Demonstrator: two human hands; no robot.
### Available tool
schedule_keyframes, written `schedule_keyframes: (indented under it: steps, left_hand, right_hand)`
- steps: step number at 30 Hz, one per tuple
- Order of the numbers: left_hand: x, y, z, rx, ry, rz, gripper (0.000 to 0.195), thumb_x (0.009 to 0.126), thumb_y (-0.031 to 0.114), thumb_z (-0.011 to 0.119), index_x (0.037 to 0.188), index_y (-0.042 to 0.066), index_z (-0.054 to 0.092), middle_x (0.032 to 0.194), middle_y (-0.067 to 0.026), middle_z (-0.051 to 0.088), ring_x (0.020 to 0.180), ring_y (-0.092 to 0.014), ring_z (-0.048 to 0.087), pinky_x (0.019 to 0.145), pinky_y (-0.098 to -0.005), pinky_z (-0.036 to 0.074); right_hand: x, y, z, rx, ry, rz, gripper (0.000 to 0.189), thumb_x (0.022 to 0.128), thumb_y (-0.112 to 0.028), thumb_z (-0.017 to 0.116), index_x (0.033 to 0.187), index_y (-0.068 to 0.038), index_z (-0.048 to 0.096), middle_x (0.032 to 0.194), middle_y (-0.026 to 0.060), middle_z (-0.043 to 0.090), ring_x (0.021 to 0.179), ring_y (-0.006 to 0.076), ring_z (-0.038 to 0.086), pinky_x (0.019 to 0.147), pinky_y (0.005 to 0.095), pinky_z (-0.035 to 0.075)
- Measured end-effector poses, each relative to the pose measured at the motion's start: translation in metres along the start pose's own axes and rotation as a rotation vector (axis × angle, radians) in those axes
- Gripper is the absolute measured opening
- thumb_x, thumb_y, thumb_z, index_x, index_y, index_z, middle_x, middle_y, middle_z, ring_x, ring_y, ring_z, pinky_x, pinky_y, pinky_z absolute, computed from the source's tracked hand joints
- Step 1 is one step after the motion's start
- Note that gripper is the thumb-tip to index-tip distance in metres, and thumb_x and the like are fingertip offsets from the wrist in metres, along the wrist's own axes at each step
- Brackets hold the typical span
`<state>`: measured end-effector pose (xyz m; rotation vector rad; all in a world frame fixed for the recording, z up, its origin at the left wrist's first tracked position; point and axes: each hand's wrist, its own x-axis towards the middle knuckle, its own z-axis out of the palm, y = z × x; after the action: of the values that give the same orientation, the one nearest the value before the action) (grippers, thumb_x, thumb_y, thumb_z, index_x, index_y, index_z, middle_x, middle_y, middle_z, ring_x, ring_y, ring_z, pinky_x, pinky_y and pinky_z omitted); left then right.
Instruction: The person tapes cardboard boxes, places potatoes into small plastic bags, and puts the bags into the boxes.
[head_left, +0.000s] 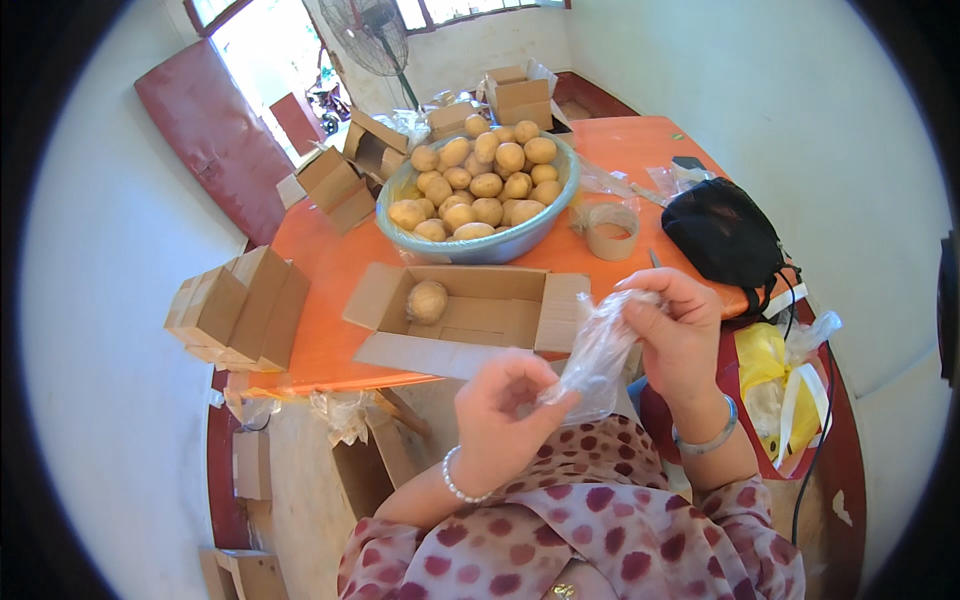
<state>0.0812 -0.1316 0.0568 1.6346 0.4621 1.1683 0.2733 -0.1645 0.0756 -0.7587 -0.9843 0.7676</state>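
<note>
Between my two hands stretches a clear plastic bag (598, 367). My left hand (506, 412) pinches its lower left side between thumb and forefinger. Higher up on the right, my right hand (671, 322) grips the bunched other end. Just beyond them, an open cardboard box (491, 345) sits at the table's near edge with its flaps folded out. One potato (427, 302), which looks wrapped in clear plastic, lies in the box's left end. Behind the box stands a blue plastic basin (480, 251) heaped with unwrapped potatoes (486, 185).
Taped cardboard boxes (240, 307) stand at the left of the orange table (322, 247). A tape roll (611, 231) and a black mesh bag (724, 232) lie to the right. Open boxes (334, 187) stand at the back left. Below right hangs a yellow plastic bag (780, 397).
</note>
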Motion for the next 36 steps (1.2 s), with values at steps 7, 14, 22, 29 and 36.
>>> schedule_keyframes:
  steps: [7, 14, 22, 29, 36]
  left_hand:
    - [0.018, 0.001, -0.093, 1.191, -0.075, 0.397, 0.054, 0.067, 0.004, 0.078, 0.117, 0.004, 0.059, 0.124, -0.0164, 0.059, 0.116, -0.033, 0.056, 0.096, -0.046, 0.043]
    - [0.054, -0.025, -0.099, 1.29, -0.485, 0.199, 0.043, 0.073, 0.022, 0.075, 0.112, 0.008, 0.061, 0.107, -0.0108, 0.064, 0.106, -0.026, 0.059, 0.102, -0.0482, 0.038]
    - [0.069, -0.071, -0.076, 1.163, -0.457, 0.269, 0.029, 0.078, 0.024, 0.072, 0.101, 0.01, 0.063, 0.075, -0.0032, 0.063, 0.071, -0.023, 0.062, 0.092, -0.0457, 0.046]
    - [0.068, -0.029, -0.085, 0.863, -0.341, 0.26, 0.07, 0.071, 0.039, 0.078, 0.128, 0.005, 0.055, 0.11, -0.0133, 0.064, 0.102, -0.03, 0.061, 0.096, -0.0468, 0.045]
    - [0.076, -0.005, -0.053, 0.5, 0.018, 0.147, 0.07, 0.072, 0.02, 0.082, 0.131, 0.0, 0.049, 0.13, -0.0154, 0.054, 0.103, -0.026, 0.062, 0.086, -0.0343, 0.05]
  right_hand:
    - [0.027, 0.013, -0.038, 0.151, 0.142, -0.103, 0.016, 0.087, 0.004, 0.061, 0.103, 0.006, 0.065, 0.088, 0.0059, 0.067, 0.078, 0.0084, 0.062, 0.071, 0.0203, 0.049]
    - [0.083, 0.04, -0.038, 0.31, 0.202, -0.185, 0.017, 0.087, 0.002, 0.062, 0.104, 0.006, 0.065, 0.092, 0.0076, 0.068, 0.081, 0.0103, 0.063, 0.075, 0.0218, 0.049]
    - [0.129, 0.047, -0.024, 0.251, 0.131, -0.134, 0.017, 0.086, 0.003, 0.062, 0.102, 0.005, 0.066, 0.088, 0.0059, 0.067, 0.076, 0.0087, 0.061, 0.071, 0.0202, 0.047]
    - [0.124, 0.055, -0.004, 0.06, 0.031, 0.009, 0.013, 0.087, -0.003, 0.065, 0.098, 0.004, 0.067, 0.082, 0.0034, 0.066, 0.07, 0.0065, 0.06, 0.061, 0.0198, 0.046]
    - [0.131, 0.046, 0.036, -0.175, -0.182, 0.131, 0.015, 0.091, -0.012, 0.064, 0.095, 0.002, 0.068, 0.072, -0.0011, 0.062, 0.063, 0.0039, 0.057, 0.056, 0.0176, 0.044]
